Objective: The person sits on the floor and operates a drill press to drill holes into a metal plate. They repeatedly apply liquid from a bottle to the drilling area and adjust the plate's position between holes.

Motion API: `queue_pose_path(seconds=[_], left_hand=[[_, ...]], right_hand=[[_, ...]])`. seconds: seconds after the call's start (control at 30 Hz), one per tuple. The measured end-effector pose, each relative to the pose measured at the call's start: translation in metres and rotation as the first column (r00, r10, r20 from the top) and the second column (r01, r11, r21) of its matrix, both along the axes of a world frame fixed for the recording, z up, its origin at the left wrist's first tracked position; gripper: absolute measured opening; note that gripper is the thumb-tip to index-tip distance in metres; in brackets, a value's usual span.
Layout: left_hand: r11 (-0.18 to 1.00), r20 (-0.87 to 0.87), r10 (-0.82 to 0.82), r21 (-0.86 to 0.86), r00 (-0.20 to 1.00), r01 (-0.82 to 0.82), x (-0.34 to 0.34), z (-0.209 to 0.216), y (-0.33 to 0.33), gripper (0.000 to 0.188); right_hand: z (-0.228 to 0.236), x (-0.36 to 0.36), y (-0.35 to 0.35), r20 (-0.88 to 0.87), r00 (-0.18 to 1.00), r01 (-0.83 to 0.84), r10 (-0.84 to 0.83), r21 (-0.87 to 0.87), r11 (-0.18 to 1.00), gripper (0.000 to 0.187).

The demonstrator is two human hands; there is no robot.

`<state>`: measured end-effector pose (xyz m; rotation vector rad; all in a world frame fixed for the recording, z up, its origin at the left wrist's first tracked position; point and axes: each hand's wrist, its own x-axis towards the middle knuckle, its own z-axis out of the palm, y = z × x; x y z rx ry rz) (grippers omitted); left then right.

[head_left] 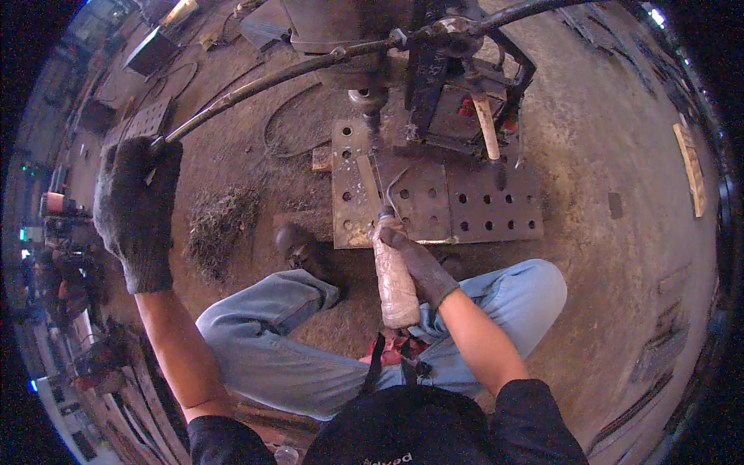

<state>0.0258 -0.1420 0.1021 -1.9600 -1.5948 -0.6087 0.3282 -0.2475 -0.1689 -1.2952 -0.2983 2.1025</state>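
Observation:
My left hand (138, 209), in a dark knit glove, is closed around the end of a long metal lever (287, 74). The lever runs up to a drill press head (341, 35). In my right hand (418, 263), also gloved, is a whitish plastic squeeze bottle (394, 283). Its thin bent nozzle tube (397, 194) points over a steel plate with rows of holes (430, 174). Above the plate's far left part hangs the drill chuck (370, 107); the tip of the bit is hard to make out.
A wooden-handled hammer (485, 124) hangs by the machine's frame. A heap of metal shavings (223, 229) lies on the dirty floor, left of my shoe (298, 242). A cable (271, 128) curls behind the plate. One wooden strip (688, 170) lies far right.

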Motion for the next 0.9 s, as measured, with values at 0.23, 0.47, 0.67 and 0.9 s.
queue_pose_path(seconds=[0.23, 0.47, 0.67, 0.9], left_hand=[[1.0, 0.022, 0.021, 0.01, 1.0, -0.021, 0.005, -0.002, -0.005, 0.021], [1.0, 0.029, 0.017, 0.008, 0.999, -0.017, 0.005, -0.003, -0.003, 0.023], [0.999, 0.032, 0.049, -0.008, 0.998, -0.049, 0.003, -0.005, -0.001, 0.025], [0.998, 0.026, 0.053, -0.022, 0.998, -0.052, 0.005, -0.004, -0.001, 0.025]], right_hand=[[0.009, -0.002, 0.0, -0.026, 0.998, 0.053, -0.055, -0.058, 0.997, 0.054], [-0.002, -0.008, -0.004, 0.146, 0.983, 0.074, -0.114, 0.254, 0.964, 0.065], [0.005, -0.01, -0.004, 0.325, 0.939, -0.06, -0.114, 0.48, 0.875, 0.071], [0.016, -0.006, 0.0, 0.029, 1.0, -0.005, 0.002, 0.078, 0.997, 0.066]])
